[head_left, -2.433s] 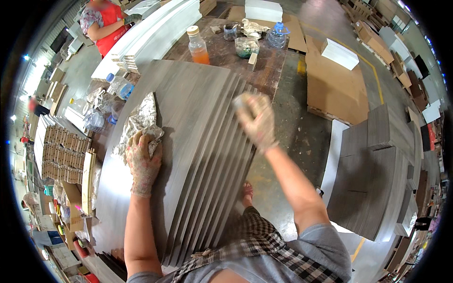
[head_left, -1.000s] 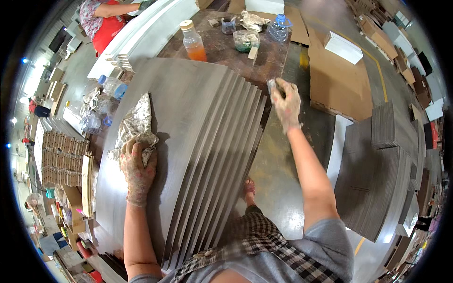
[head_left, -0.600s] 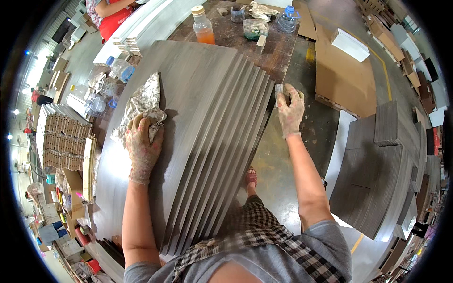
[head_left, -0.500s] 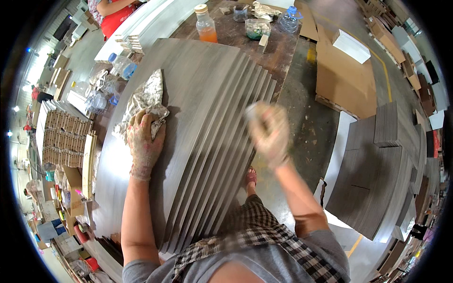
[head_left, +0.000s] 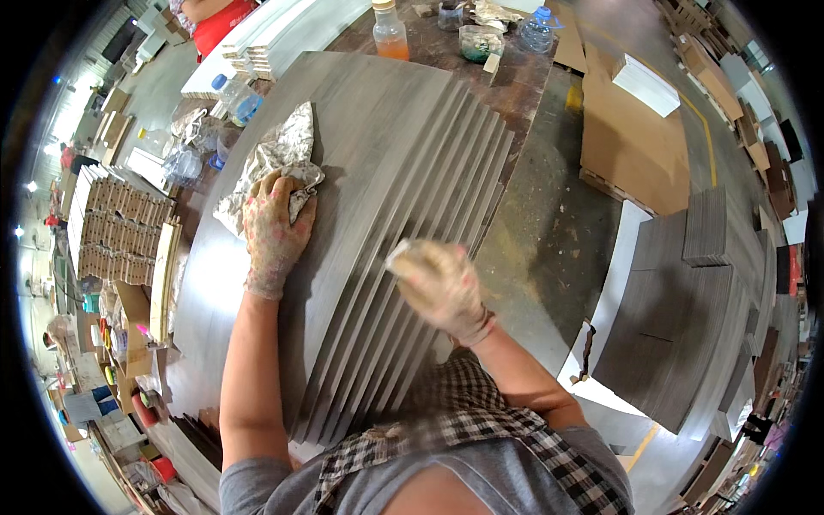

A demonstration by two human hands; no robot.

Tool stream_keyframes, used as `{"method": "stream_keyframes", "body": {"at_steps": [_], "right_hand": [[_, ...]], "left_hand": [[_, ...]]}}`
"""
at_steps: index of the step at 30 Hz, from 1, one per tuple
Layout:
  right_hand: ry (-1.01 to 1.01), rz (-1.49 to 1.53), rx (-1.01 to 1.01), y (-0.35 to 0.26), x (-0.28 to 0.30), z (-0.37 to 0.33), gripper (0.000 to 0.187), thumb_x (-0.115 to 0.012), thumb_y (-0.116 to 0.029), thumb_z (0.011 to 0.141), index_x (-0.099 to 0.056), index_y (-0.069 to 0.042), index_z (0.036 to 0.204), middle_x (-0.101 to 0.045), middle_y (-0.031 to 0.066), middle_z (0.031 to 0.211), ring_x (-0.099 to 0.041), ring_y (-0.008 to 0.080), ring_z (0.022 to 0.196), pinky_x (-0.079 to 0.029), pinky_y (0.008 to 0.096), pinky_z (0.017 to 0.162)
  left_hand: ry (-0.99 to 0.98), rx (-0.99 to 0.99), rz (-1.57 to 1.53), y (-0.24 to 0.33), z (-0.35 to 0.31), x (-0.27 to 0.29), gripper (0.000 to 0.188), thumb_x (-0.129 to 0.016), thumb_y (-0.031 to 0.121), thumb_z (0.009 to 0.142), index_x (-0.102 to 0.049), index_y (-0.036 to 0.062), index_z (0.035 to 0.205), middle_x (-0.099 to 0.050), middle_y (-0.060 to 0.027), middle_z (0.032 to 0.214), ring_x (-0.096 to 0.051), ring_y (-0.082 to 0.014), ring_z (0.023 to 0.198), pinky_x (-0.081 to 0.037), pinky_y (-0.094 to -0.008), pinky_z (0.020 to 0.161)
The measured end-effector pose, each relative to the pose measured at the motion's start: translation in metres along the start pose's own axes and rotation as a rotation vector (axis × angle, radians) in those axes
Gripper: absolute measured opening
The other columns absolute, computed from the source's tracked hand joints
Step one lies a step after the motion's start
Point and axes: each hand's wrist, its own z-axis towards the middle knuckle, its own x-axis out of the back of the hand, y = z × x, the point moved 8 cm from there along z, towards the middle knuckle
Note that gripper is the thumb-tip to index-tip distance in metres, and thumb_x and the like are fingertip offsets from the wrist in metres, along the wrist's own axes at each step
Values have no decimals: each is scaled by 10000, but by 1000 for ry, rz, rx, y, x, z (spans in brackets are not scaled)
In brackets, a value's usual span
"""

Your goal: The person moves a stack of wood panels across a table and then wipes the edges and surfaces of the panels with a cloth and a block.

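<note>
Head view, looking down on a staggered stack of grey wood-grain planks (head_left: 386, 172) that covers most of the desk (head_left: 515, 77); the plank edges step down toward the desk's right edge. The gloved left hand (head_left: 273, 230) presses flat on a crumpled grey rag (head_left: 279, 154) lying on the top plank, toward the left side of the stack; the fingers are spread over the rag's near end, the grip apart rather than closed around it. The gloved right hand (head_left: 438, 287) is over the stepped plank edges near the front right of the stack, blurred; its fingers curl around a small pale block (head_left: 410, 256), the grip clamped on it. At the far edge of the desk stand a bottle of orange liquid (head_left: 390, 33), a small clear container with green contents (head_left: 477, 41) and a clear water bottle (head_left: 536, 30). To the left of the desk lie stacks of pale narrow strips (head_left: 116, 227). On the floor to the right are a flat cardboard sheet (head_left: 639, 142) and further piles of grey planks (head_left: 687, 318). A person in a red top (head_left: 219, 13) is at the far left corner.
</note>
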Motion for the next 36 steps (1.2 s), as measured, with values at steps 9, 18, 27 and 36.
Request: {"method": "stream_keyframes", "body": {"at_steps": [9, 18, 27, 36], "right_hand": [[329, -142, -530, 193, 71, 23, 256, -624, -267, 891, -668, -129, 1101, -635, 125, 1017, -558, 263, 967, -480, 390, 824], [233, -194, -353, 164, 50, 39, 202, -607, -258, 881, -647, -176, 1062, -631, 115, 973, -554, 264, 1027, -448, 443, 894], [218, 82, -92, 44, 15, 63, 363, -687, -262, 831, -618, -158, 1171, -620, 74, 1011, -559, 242, 1047, -464, 425, 926], [326, -8, -374, 133, 27, 75, 257, -668, -260, 866, -657, -98, 1065, -613, 114, 950, -579, 233, 869, -505, 400, 775]], "left_hand": [[-12, 1, -27, 5, 4, -3, 243, -701, 176, 781, -612, 51, 969, -599, -153, 1085, -559, -372, 1022, -444, -455, 867], [-35, 55, -46, 5, 2, 3, 231, -725, 152, 748, -644, 68, 948, -607, -124, 1088, -560, -331, 1044, -456, -436, 874], [-22, 46, -57, 0, 0, 6, 246, -731, 140, 739, -620, 56, 941, -603, -138, 1064, -555, -346, 1036, -442, -437, 885], [-35, 47, -66, -2, 1, -1, 251, -735, 149, 740, -628, 57, 948, -595, -136, 1130, -545, -351, 1067, -447, -445, 888]]}}
